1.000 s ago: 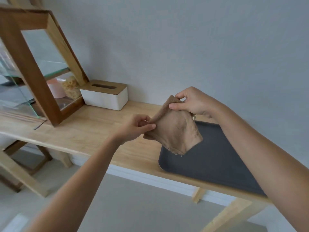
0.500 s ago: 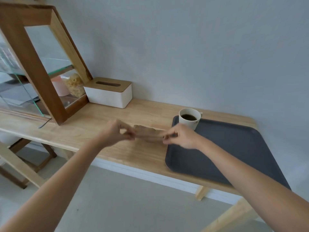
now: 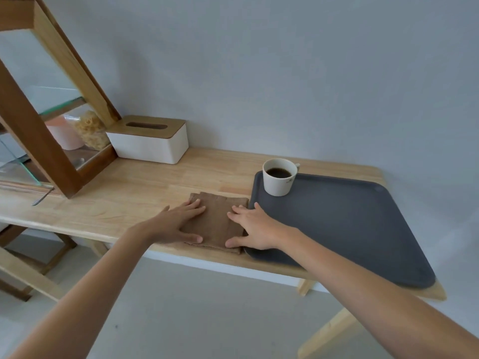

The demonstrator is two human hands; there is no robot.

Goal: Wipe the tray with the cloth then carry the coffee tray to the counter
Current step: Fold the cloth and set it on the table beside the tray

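A brown folded cloth (image 3: 216,220) lies flat on the wooden table (image 3: 134,193), just left of the dark grey tray (image 3: 350,229). My left hand (image 3: 176,224) rests flat on the cloth's left side, fingers spread. My right hand (image 3: 254,226) presses flat on its right side, partly over the tray's left rim. A white cup of black coffee (image 3: 279,176) stands upright in the tray's far left corner. Neither hand grips anything.
A white tissue box with a wooden lid (image 3: 150,142) stands at the back against the wall. A wood-and-glass display case (image 3: 39,130) with jars inside fills the left side. The tray's near right corner reaches the table's front edge.
The cloth was held up in both hands over the tray, then brought down left of it. Now it lies folded on the table with both palms flat on it.
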